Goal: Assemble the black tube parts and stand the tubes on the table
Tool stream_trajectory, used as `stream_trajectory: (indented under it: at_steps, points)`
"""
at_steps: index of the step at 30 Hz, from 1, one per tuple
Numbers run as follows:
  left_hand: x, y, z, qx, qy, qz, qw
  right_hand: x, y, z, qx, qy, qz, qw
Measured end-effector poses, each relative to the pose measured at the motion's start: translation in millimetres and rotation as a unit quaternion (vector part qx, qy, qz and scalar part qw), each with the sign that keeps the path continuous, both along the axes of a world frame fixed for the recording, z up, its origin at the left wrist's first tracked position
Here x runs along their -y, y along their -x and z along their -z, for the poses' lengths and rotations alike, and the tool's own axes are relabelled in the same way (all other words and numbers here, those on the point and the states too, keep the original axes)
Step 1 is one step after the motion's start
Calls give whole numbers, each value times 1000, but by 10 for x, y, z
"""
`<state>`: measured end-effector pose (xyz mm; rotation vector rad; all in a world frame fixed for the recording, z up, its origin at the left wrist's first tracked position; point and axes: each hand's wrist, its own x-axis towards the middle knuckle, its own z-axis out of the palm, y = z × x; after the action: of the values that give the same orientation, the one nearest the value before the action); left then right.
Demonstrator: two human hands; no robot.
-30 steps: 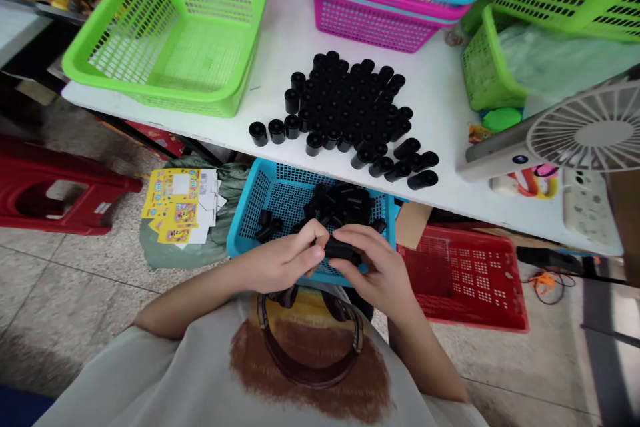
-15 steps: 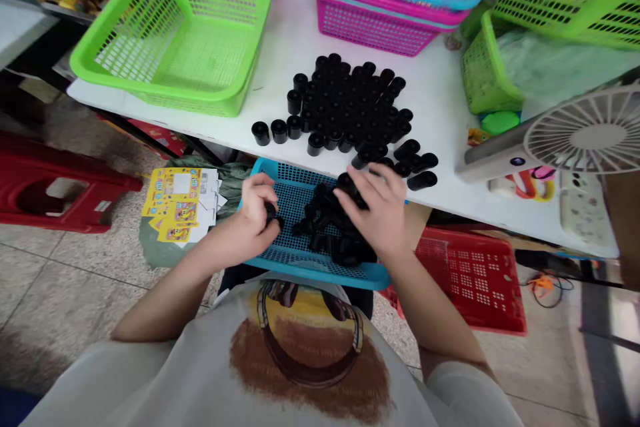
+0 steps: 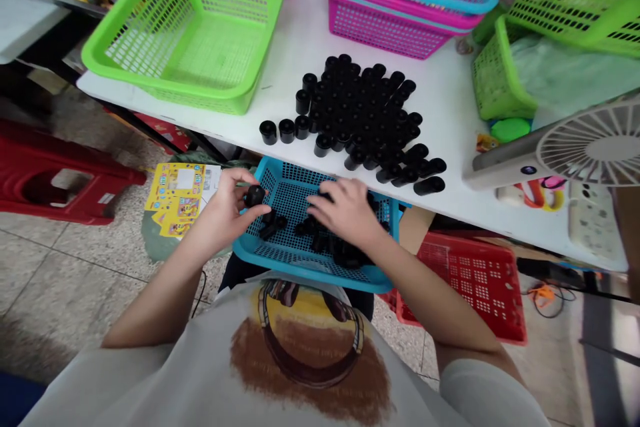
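My left hand (image 3: 223,210) pinches a small black cap (image 3: 254,196) over the left side of a blue basket (image 3: 300,260) on my lap. My right hand (image 3: 347,213) reaches palm-down into the basket, its curled fingers among the loose black canisters (image 3: 345,253) lying there; what it grips is hidden. On the white table (image 3: 450,100) above, several black canisters (image 3: 360,110) stand packed together, with a few lying on their sides at the right end.
A lime green basket (image 3: 185,33) sits at the table's left. Pink and blue baskets (image 3: 400,7) are stacked at the back, more green baskets (image 3: 505,67) and a white fan (image 3: 585,140) at the right. A red crate (image 3: 465,280), red stool (image 3: 55,180) and yellow leaflets (image 3: 183,193) are on the floor.
Both hands left the canister they held together near my chest and reached into the blue basket. The left hand has lifted a cap; the right has shifted left and lower among the canisters.
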<state>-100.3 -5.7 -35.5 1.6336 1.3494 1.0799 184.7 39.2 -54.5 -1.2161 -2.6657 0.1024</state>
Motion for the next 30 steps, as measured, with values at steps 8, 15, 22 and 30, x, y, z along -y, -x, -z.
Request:
stream_trajectory:
  at_steps: [8,15,22,30]
  points:
    - [84,-151,-166,50,-78,108,990,201,260,140,-107,295,-101,944]
    - [142,-321,-289,36,-99,134,985,380,4,-416,-419,321,4,849]
    - [85,-439,-339,-22,-147,147,978,577,-64,-473,-373,205,2,905]
    - [111,-460,-397,-31,-150,166,974,616,-82,-422,-389,230,8,892]
